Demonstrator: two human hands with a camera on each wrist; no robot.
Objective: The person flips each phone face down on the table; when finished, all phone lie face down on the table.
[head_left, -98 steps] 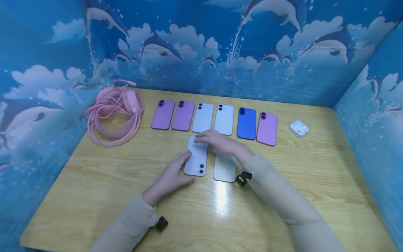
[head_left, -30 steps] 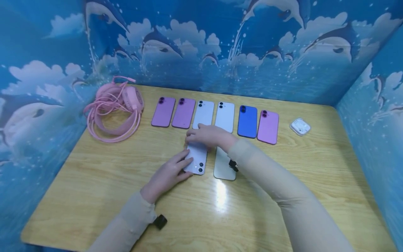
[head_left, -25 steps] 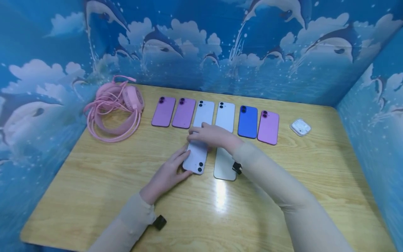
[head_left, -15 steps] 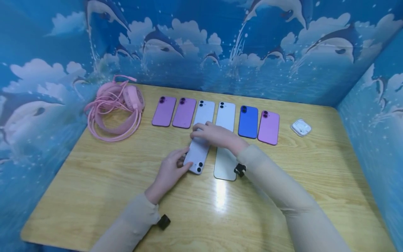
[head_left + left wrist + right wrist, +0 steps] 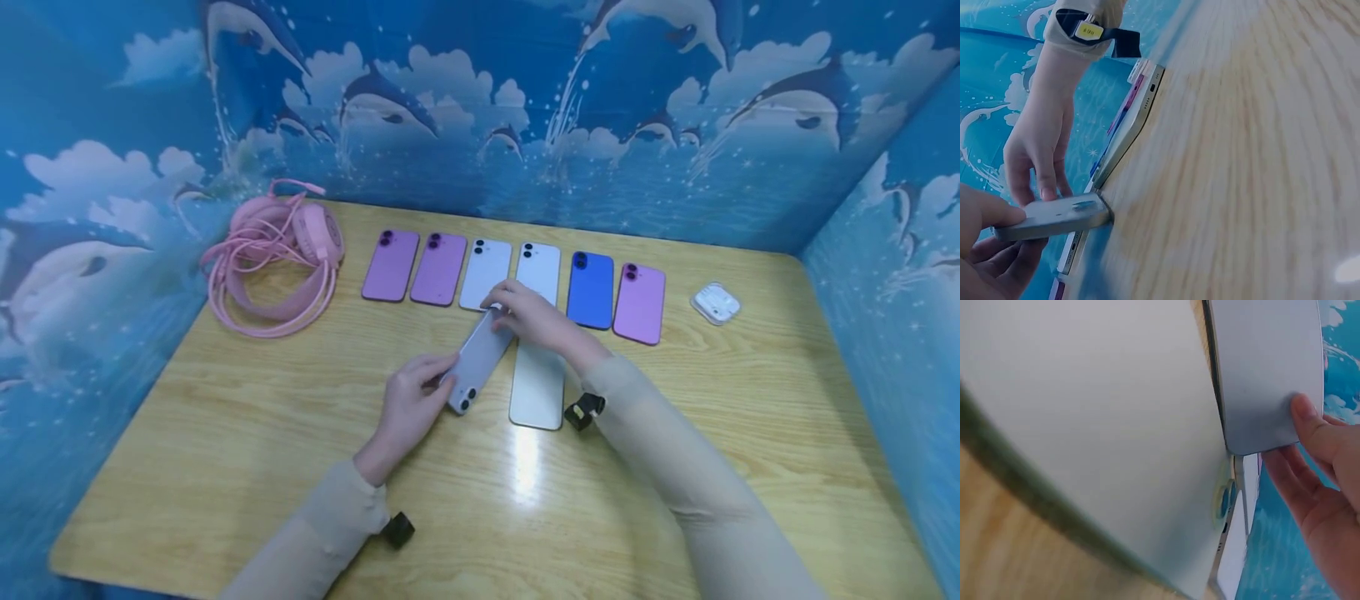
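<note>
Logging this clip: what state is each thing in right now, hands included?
Lilac phone: camera side up, skewed, tilted off the table.
Left hand: grips its camera end.
Right hand: holds its far end.
White phone: flat on the table, untouched.
Row of six phones: flat, backs up.
Pink headphones: cable coiled.
Earbud case: shut.

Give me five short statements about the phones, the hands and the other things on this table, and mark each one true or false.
1. Both hands hold the pale lilac phone, left hand at its camera end, right hand at the far end. True.
2. The back row holds six phones. True.
3. The blue phone sits at the row's left end. False: it is second from the right; a purple phone is at the left end.
4. The pink headphones lie at the table's right edge. False: they lie far left.
5. A white phone lies flat beside the held one. True.
</note>
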